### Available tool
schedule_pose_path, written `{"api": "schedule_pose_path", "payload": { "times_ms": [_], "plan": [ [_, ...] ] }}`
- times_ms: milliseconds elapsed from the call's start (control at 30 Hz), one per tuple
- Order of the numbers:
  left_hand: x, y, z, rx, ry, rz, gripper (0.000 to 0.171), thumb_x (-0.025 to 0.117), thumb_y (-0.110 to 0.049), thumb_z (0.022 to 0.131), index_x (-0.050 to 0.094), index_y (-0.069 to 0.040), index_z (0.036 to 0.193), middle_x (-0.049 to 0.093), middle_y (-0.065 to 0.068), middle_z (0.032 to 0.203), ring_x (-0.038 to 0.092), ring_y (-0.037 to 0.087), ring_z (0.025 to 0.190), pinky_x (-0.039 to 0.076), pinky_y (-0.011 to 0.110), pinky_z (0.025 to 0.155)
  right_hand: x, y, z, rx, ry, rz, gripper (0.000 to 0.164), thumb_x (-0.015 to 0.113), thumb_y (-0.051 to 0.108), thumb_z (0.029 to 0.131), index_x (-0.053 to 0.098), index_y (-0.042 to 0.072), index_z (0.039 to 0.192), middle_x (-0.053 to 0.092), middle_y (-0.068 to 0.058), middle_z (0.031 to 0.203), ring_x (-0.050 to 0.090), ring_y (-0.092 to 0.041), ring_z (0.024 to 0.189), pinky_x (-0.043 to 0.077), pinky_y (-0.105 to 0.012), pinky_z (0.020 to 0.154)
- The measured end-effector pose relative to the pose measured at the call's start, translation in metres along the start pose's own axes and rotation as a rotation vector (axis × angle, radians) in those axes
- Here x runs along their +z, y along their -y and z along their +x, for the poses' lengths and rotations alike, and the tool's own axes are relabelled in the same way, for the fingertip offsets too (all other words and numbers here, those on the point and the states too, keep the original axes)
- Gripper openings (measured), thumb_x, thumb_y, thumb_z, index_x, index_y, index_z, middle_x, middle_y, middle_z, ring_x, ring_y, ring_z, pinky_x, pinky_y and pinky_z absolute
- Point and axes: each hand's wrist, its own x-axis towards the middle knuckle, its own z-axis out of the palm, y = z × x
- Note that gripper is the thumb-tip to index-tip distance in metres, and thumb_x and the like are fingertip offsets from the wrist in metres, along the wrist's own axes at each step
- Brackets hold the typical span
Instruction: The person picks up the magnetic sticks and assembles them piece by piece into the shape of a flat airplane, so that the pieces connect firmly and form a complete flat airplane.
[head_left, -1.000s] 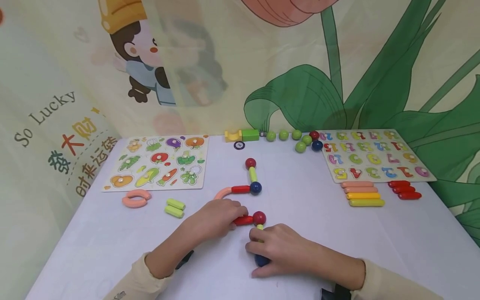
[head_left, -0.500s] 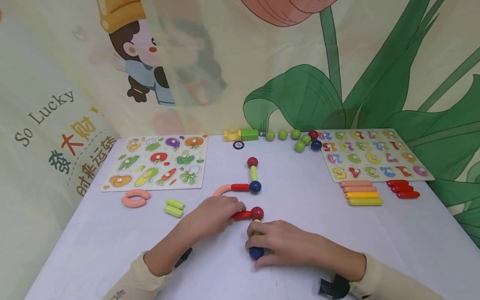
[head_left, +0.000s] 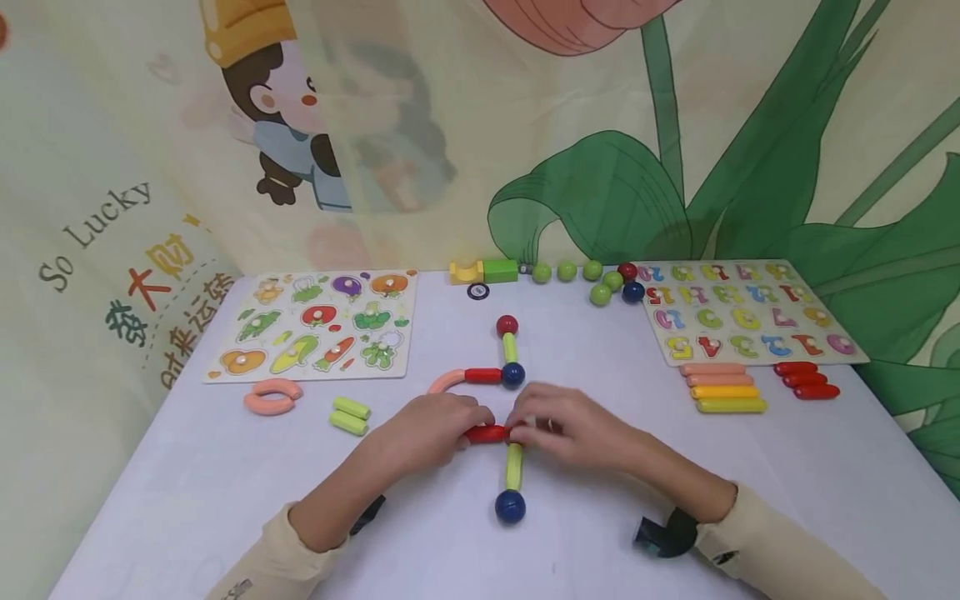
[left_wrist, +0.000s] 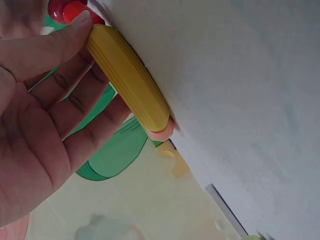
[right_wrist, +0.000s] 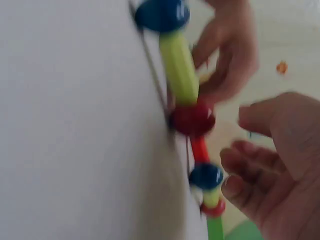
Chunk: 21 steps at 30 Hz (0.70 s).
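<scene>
My left hand point(head_left: 431, 429) pinches a red stick point(head_left: 485, 434) between thumb and fingers. In the left wrist view a ribbed yellow curved stick point(left_wrist: 130, 77) extends from the red one beside the fingers. The red stick meets a red ball point(right_wrist: 192, 120), from which a lime-green stick point(head_left: 513, 467) runs toward the near edge to a blue ball point(head_left: 510, 507). My right hand point(head_left: 573, 425) hovers at the red ball, overlapping it in the head view. The right wrist view, blurred, shows a gap between its loosely bent fingers and that ball.
Just beyond lies a similar chain with a pink curved stick point(head_left: 447, 381) and blue ball point(head_left: 513, 375). Puzzle boards with vegetables point(head_left: 348, 317) and numbers point(head_left: 750, 308) flank it. Loose lime sticks point(head_left: 349, 416), red sticks point(head_left: 807, 380) and green balls point(head_left: 567, 271) lie around.
The right hand has left the near blue ball and lime-green stick and moved away from the body to the red ball. The left hand keeps its hold in nearly the same place.
</scene>
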Motion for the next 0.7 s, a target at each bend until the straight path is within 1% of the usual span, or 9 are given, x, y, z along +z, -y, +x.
{"api": "schedule_pose_path", "payload": {
  "times_ms": [67,100,133,200,267,367,500,600,700],
  "plan": [
    [0.000,0.000,0.000,-0.010,0.003,0.002,0.042,0.075,-0.016,0.074,0.063,-0.023,0.113,0.061,-0.007,0.095,0.053,0.007,0.082,0.046,0.024,0.073,-0.007,-0.013,0.009,0.109,-0.087,-0.080,0.026,0.066,0.027,0.083,0.063,0.023,0.109,0.050,0.015,0.105,0.050,-0.001,0.072,0.047,-0.018,0.061],
    [0.000,0.000,0.000,-0.013,0.004,0.001,0.042,0.075,-0.016,0.074,0.063,-0.023,0.114,0.061,-0.007,0.096,0.053,0.007,0.084,0.047,0.024,0.074,-0.010,-0.019,0.013,0.158,-0.101,-0.122,0.031,0.067,0.027,0.082,0.062,0.024,0.112,0.049,0.014,0.108,0.050,-0.001,0.071,0.047,-0.017,0.061],
    [0.000,0.000,0.000,-0.014,0.003,-0.002,0.043,0.075,-0.016,0.074,0.063,-0.024,0.114,0.061,-0.007,0.097,0.054,0.007,0.085,0.047,0.025,0.074,-0.012,-0.025,0.017,0.199,-0.100,-0.153,0.036,0.069,0.027,0.081,0.060,0.025,0.115,0.048,0.013,0.110,0.050,-0.001,0.071,0.047,-0.017,0.061],
    [0.000,0.000,0.000,-0.009,0.002,-0.004,0.043,0.075,-0.016,0.074,0.063,-0.024,0.114,0.062,-0.007,0.099,0.054,0.008,0.087,0.047,0.025,0.076,-0.015,-0.033,0.025,0.241,-0.063,-0.202,0.042,0.070,0.028,0.079,0.058,0.027,0.120,0.046,0.012,0.113,0.051,-0.003,0.072,0.046,-0.016,0.062],
    [0.000,0.001,-0.001,-0.005,-0.002,-0.001,0.043,0.075,-0.016,0.074,0.063,-0.024,0.114,0.062,-0.007,0.100,0.054,0.008,0.089,0.047,0.026,0.076,-0.017,-0.039,0.034,0.246,-0.025,-0.234,0.044,0.070,0.029,0.079,0.057,0.026,0.121,0.048,0.011,0.111,0.051,-0.005,0.074,0.046,-0.016,0.062],
    [-0.001,0.001,-0.001,-0.003,-0.012,0.006,0.041,0.074,-0.015,0.075,0.063,-0.024,0.114,0.062,-0.007,0.099,0.054,0.008,0.089,0.047,0.026,0.076,-0.021,-0.043,0.047,0.230,-0.012,-0.285,0.042,0.071,0.026,0.079,0.059,0.022,0.119,0.052,0.008,0.103,0.051,-0.009,0.075,0.046,-0.018,0.062],
    [-0.002,0.001,0.001,0.000,-0.023,0.011,0.039,0.073,-0.014,0.076,0.064,-0.024,0.113,0.062,-0.008,0.097,0.054,0.007,0.088,0.047,0.025,0.074,-0.026,-0.044,0.059,0.225,0.017,-0.359,0.040,0.071,0.024,0.078,0.061,0.019,0.116,0.056,0.005,0.098,0.052,-0.010,0.077,0.045,-0.018,0.064],
    [-0.002,0.001,0.002,-0.001,-0.024,0.009,0.039,0.073,-0.014,0.076,0.064,-0.024,0.112,0.062,-0.008,0.096,0.054,0.007,0.087,0.046,0.025,0.074,-0.030,-0.046,0.064,0.232,0.059,-0.367,0.039,0.072,0.025,0.077,0.062,0.018,0.115,0.057,0.005,0.097,0.053,-0.010,0.078,0.046,-0.019,0.065],
    [-0.002,0.000,0.002,-0.011,-0.022,0.013,0.039,0.073,-0.015,0.076,0.064,-0.023,0.112,0.062,-0.007,0.096,0.054,0.007,0.086,0.046,0.025,0.073,-0.033,-0.047,0.068,0.239,0.103,-0.340,0.039,0.072,0.026,0.077,0.062,0.019,0.114,0.058,0.006,0.095,0.053,-0.011,0.076,0.046,-0.020,0.063]
  ]
}}
